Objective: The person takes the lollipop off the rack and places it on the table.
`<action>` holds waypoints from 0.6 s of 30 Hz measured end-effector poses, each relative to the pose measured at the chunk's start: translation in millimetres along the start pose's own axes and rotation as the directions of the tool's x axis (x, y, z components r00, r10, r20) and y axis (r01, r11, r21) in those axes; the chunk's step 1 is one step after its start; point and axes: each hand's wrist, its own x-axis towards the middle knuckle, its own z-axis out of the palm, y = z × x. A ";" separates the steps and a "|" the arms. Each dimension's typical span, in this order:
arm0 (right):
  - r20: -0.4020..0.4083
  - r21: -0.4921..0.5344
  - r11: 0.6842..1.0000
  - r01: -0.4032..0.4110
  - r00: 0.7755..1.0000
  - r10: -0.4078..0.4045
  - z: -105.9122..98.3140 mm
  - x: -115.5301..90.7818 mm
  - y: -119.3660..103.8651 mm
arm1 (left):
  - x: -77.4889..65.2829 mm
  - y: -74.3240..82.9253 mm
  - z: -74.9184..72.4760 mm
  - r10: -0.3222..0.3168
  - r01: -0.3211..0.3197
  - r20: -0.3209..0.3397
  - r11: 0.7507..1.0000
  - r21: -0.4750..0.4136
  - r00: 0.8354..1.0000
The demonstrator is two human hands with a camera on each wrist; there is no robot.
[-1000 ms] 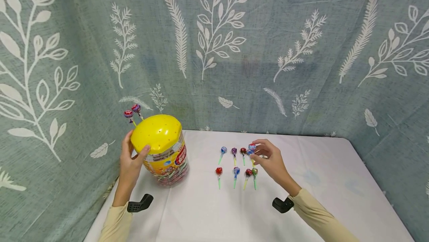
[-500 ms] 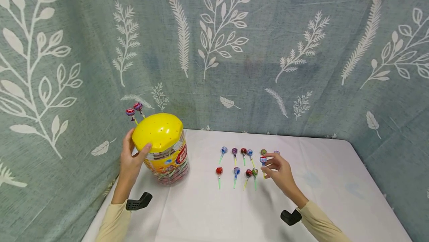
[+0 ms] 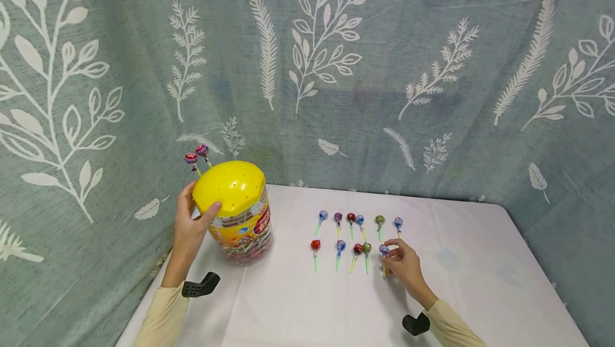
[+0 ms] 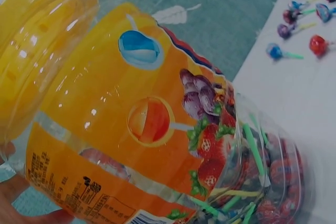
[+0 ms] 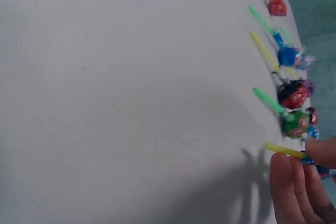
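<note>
My left hand (image 3: 188,229) grips a clear plastic candy jar (image 3: 247,232) near its yellow lid (image 3: 231,186), thumb in front. The jar leans and has a yellow-orange label; lollipops show through its lower part in the left wrist view. Two purple-red lollipops (image 3: 197,154) stick up behind the lid; their stick ends are hidden. At the right, my right hand (image 3: 405,267) pinches a blue lollipop (image 3: 384,250) with a yellow stick (image 5: 283,149), at the right end of the near row. Its fingers partly cover the wrapper.
On the white-covered table (image 3: 288,304) lie two rows of lollipops, among them a red one (image 3: 315,245), a blue one (image 3: 340,245) and a green one (image 3: 380,220). A patterned grey-green curtain (image 3: 365,139) hangs behind.
My right hand has carried the blue lollipop from beside the far row, rightward and then nearer, down to the near row. My left hand still holds the leaning jar.
</note>
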 end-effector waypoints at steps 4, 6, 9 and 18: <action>-0.017 -0.072 0.997 -0.030 0.999 0.029 1.5 0.7 8.7 | -0.1 1.0 2.2 0.009 -0.009 -0.013 1.000 -0.003 1.000; -0.036 -0.116 0.993 -0.033 0.999 0.028 1.2 2.3 11.8 | -0.8 2.0 3.8 0.013 -0.013 -0.016 1.000 -0.003 1.000; -0.064 -0.179 0.984 -0.010 0.998 -0.002 1.4 4.9 14.6 | -2.0 1.1 5.6 0.018 -0.018 -0.018 1.000 -0.008 1.000; -0.062 -0.201 0.980 -0.003 0.998 -0.009 6.0 9.4 15.7 | -1.0 -3.5 5.2 -0.020 0.019 -0.025 0.999 -0.034 0.999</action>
